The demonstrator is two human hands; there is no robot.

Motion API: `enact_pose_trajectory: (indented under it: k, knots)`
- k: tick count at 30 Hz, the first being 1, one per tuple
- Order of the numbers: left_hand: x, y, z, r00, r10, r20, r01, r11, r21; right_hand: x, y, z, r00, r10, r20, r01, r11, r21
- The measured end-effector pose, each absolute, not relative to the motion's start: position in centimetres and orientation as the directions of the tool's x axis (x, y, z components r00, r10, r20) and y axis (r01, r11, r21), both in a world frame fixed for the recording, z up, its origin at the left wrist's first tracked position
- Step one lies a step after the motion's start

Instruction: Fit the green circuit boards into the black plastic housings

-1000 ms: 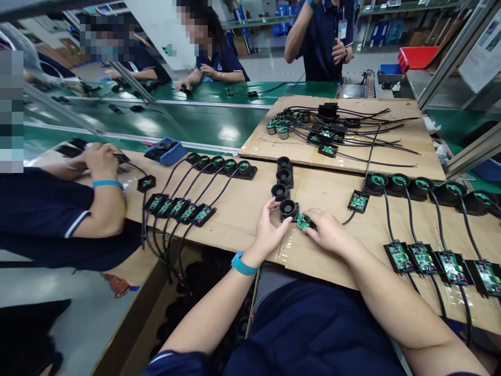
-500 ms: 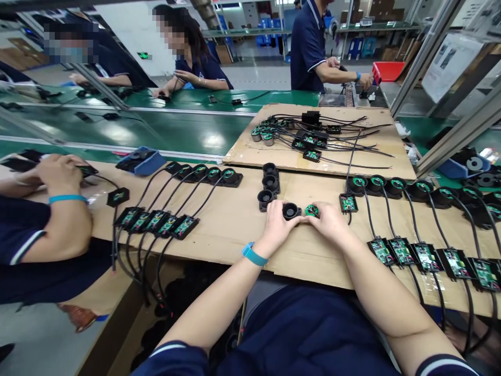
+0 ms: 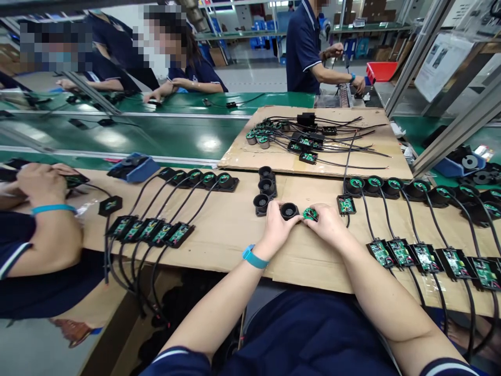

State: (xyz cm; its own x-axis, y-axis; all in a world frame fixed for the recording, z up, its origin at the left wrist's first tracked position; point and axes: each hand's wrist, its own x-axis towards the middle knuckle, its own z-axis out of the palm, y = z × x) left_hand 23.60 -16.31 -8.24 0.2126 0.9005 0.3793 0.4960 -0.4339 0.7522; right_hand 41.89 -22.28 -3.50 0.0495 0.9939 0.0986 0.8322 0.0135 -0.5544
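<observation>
My left hand (image 3: pixel 276 227) curls round a black round housing (image 3: pixel 289 210) that stands on the cardboard sheet (image 3: pixel 235 224). Right beside it, my right hand (image 3: pixel 327 224) pinches a small round green circuit board (image 3: pixel 310 213) at the housing's edge. A black cable runs from that board to a small rectangular green board (image 3: pixel 346 204) just to the right. Three more black housings (image 3: pixel 265 187) stand in a column behind my left hand.
Rows of wired black housings and green boards lie left (image 3: pixel 156 230) and right (image 3: pixel 426 256) on the cardboard. A second cardboard sheet (image 3: pixel 250 156) behind carries more wired parts. A co-worker's arm (image 3: pixel 43 230) rests at the left. A green conveyor (image 3: pixel 156 133) runs behind, with people beyond it.
My hands stay on the housing and the round board, which has moved closer to the housing. The camera view has shifted slightly, and the standing person at the back moved an arm.
</observation>
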Motion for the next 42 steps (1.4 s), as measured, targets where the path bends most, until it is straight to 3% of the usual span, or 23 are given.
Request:
enact_pose_trajectory:
  k: [4, 7, 10, 14, 21, 35, 42]
  knots:
    - [23.4, -16.4, -8.2, 0.311, 0.825, 0.471, 0.376, -0.562, 0.737, 42.3, -22.2, -3.3, 0.119, 0.987, 0.105, 0.83, -0.041, -0.557]
    - [23.4, -16.9, -8.7, 0.25, 0.873, 0.42, 0.345, -0.485, 0.803, 42.5, -22.4, -3.0, 0.248, 0.951, 0.184, 0.781, -0.084, -0.619]
    - [23.5, -17.0, -8.9, 0.231, 0.894, 0.383, 0.374, -0.445, 0.814, 42.0, -22.9, -2.8, 0.286, 0.9, 0.329, 0.718, 0.026, -0.695]
    - [23.4, -17.2, -8.6, 0.302, 0.82, 0.487, 0.351, -0.57, 0.743, 40.1, -23.8, -3.0, 0.19, 0.855, 0.483, 0.676, 0.243, -0.695]
    - [23.5, -18.0, -7.9, 0.351, 0.706, 0.615, 0.297, -0.707, 0.642, 38.5, -23.9, -3.9, 0.075, 0.812, 0.578, 0.683, 0.381, -0.623]
    - [23.4, -18.2, -8.1, 0.332, 0.767, 0.549, 0.315, -0.639, 0.702, 38.2, -24.1, -4.3, 0.037, 0.902, 0.429, 0.759, 0.254, -0.599]
    - [23.3, -17.5, -9.5, 0.464, 0.818, 0.341, 0.317, -0.513, 0.798, 38.7, -23.2, -3.7, -0.03, 0.977, 0.21, 0.793, 0.151, -0.591]
